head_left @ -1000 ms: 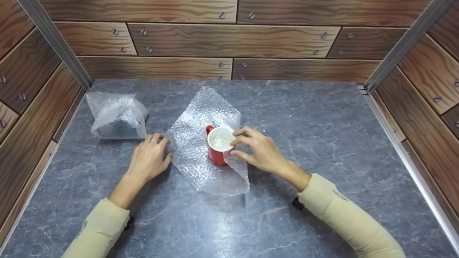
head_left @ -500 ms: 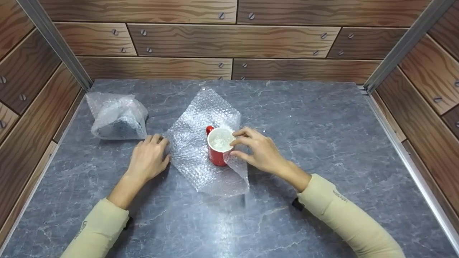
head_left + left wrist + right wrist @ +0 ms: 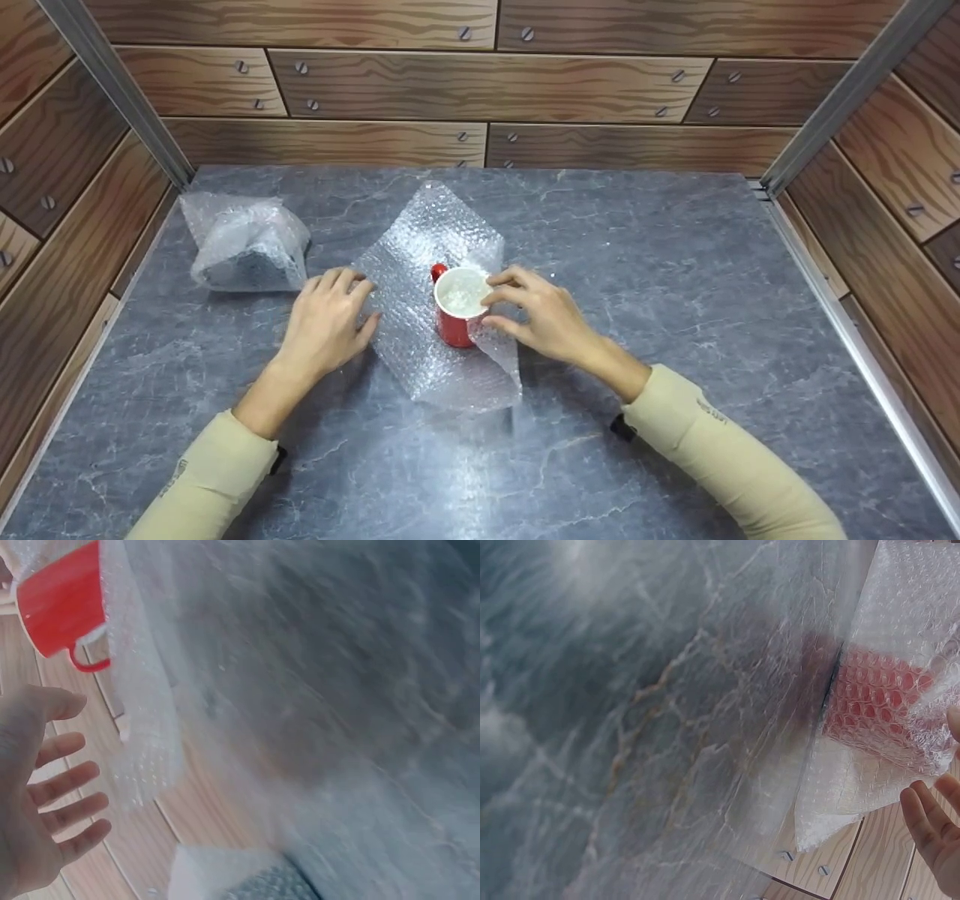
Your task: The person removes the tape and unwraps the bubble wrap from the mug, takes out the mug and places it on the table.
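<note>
A red mug [image 3: 452, 328] with a white inside stands upright on a sheet of bubble wrap [image 3: 427, 232], its handle toward the back left. The sheet's right part is folded up over the mug's side and into its mouth. At the rim, my right hand [image 3: 551, 315] pinches this folded part between thumb and fingers. My left hand [image 3: 324, 322] is beside the sheet's left corner; in the left wrist view its fingers [image 3: 71, 784] are spread and hold nothing. Through the wrap, the mug's red side [image 3: 874, 694] shows in the right wrist view.
A bundle in bubble wrap [image 3: 251, 251] sits at the back left of the grey marbled table [image 3: 675, 262]; its content is hard to make out. Wood-patterned panels [image 3: 487, 82] and metal posts [image 3: 112, 90] enclose the table at the back and sides.
My left hand has moved a little to the right, over the sheet's left corner, and its fingers are more spread. The right hand, mug and bundle have stayed in place.
</note>
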A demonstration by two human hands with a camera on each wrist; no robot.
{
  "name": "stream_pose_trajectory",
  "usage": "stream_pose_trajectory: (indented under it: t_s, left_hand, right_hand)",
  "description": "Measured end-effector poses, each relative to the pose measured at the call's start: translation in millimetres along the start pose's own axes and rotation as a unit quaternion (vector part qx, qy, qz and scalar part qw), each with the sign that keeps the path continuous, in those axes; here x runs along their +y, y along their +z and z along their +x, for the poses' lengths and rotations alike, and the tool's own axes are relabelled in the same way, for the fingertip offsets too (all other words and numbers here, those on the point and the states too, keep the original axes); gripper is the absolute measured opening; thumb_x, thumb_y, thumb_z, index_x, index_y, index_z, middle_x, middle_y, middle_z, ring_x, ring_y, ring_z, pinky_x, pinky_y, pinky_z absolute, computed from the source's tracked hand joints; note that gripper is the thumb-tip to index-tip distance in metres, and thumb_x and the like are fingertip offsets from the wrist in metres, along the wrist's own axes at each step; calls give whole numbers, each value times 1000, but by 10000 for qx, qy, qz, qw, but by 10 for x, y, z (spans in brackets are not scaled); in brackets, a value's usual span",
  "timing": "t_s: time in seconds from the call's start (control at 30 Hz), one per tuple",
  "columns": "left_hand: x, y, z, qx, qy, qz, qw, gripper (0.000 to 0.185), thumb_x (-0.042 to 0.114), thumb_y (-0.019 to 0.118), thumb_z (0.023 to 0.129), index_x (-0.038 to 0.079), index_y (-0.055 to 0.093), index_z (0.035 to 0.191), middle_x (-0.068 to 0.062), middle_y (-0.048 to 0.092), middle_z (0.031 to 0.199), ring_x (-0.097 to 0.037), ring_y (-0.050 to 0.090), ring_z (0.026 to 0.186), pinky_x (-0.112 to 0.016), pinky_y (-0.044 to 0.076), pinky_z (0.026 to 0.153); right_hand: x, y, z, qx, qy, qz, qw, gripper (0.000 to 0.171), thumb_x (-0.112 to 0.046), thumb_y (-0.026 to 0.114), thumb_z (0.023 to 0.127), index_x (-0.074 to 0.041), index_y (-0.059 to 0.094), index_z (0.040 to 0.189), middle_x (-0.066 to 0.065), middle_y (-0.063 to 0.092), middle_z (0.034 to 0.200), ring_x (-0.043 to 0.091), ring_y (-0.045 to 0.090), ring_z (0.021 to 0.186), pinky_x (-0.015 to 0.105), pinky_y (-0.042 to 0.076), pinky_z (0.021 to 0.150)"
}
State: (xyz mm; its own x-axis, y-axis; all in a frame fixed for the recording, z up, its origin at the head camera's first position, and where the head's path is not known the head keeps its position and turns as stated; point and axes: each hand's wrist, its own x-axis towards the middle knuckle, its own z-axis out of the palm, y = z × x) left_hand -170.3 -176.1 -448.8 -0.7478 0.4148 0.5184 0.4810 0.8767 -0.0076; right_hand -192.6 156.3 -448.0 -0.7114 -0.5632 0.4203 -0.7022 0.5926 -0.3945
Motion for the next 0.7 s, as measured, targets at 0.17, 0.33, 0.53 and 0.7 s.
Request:
stream_pose_trajectory:
  t_s: [0.17,0.33,0.53,0.7]
  left_hand:
    - [94,-16,50,22,118,-284,9995,32,24,82,88,7,73,114,-13,74,119,-34,70,111,-49,61,91]
    - [191,-4,99,82,284,-631,9976,34,29,81,90,9,74,116,-11,75,121,-31,71,111,-47,61,97]
    - [286,43,151,130,489,-898,9947,38,32,83,90,10,73,119,-12,74,124,-31,71,111,-45,63,96]
    - [351,62,196,137,512,-1098,9925,40,35,84,89,11,74,120,-11,74,125,-30,71,113,-44,63,95]
  right_hand:
    - [-3,3,6,7,1,-1,10000,24,-30,82,91,-14,78,108,9,71,128,27,72,110,40,64,88]
    - [-5,-1,2,17,-18,7,10000,24,-31,82,91,-14,78,108,9,71,128,27,72,110,41,64,86]
    - [-12,-2,-2,18,-22,13,10000,24,-31,81,92,-14,78,108,9,71,128,27,72,110,41,64,86]
    - [-14,-3,1,-12,7,20,10000,25,-31,81,91,-14,78,109,10,71,129,27,72,110,41,64,89]
